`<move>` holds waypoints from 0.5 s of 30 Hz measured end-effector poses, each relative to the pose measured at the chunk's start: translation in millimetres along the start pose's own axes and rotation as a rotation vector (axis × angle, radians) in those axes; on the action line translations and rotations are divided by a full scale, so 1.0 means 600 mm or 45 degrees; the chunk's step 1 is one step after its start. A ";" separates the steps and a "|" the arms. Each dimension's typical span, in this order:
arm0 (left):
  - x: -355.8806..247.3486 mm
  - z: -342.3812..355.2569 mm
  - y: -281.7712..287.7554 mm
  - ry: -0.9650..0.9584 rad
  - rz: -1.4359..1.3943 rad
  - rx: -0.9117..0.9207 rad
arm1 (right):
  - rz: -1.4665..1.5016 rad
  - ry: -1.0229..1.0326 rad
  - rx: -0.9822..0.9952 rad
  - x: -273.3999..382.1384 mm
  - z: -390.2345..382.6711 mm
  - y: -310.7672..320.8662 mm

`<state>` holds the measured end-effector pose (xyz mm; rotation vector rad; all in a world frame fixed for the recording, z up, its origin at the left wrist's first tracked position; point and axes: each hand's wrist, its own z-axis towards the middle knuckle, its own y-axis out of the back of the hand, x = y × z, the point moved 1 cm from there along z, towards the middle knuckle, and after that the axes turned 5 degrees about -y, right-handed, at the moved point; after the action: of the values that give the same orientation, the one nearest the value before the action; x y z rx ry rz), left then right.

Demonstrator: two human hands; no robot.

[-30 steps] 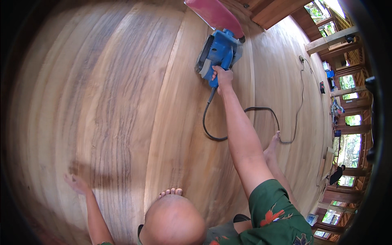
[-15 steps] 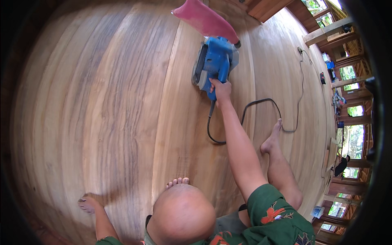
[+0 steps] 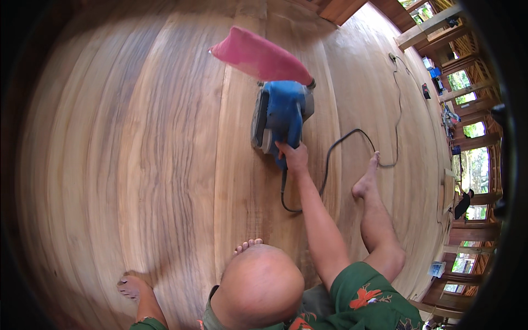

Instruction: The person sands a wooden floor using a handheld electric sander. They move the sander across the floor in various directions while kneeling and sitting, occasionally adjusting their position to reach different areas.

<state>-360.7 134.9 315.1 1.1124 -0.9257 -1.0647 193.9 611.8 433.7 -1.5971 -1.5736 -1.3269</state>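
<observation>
My right hand (image 3: 295, 158) is closed round the rear handle of a blue belt sander (image 3: 281, 107), which sits on the wooden floor (image 3: 165, 165) ahead of me. A pink cloth dust bag (image 3: 264, 56) sticks out from the sander's far end, slanting to the left. From the handle a black power cord (image 3: 325, 170) loops down behind my right forearm. At the lower left my left hand (image 3: 130, 287) rests on the boards, fingers down on the wood and holding nothing.
My bent knee (image 3: 258, 286) is at the bottom, and my bare right foot (image 3: 365, 179) lies near the cord. The cord runs to a socket (image 3: 392, 56) at far right. A person in dark clothes (image 3: 463, 204), wooden posts and a clear container (image 3: 437, 269) line the right side.
My right hand has drawn the sander back toward me, its dust bag coming with it. My left hand stays planted on the floor; the view has shifted slightly.
</observation>
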 end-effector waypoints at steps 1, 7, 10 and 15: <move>-0.004 0.006 0.003 0.002 0.036 0.005 | -0.007 -0.024 -0.003 0.003 -0.014 0.002; -0.013 0.004 -0.019 -0.055 0.097 -0.100 | 0.002 -0.099 -0.024 -0.051 -0.092 0.010; -0.020 -0.011 -0.028 -0.043 0.084 -0.140 | -0.024 -0.152 -0.019 -0.085 -0.143 0.021; -0.043 -0.034 -0.028 -0.053 0.040 -0.058 | -0.021 -0.213 -0.001 -0.116 -0.208 0.026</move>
<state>-350.9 162.7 293.3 1.0385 -0.9446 -1.0812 186.1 468.9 422.7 -1.7374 -1.6872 -1.2296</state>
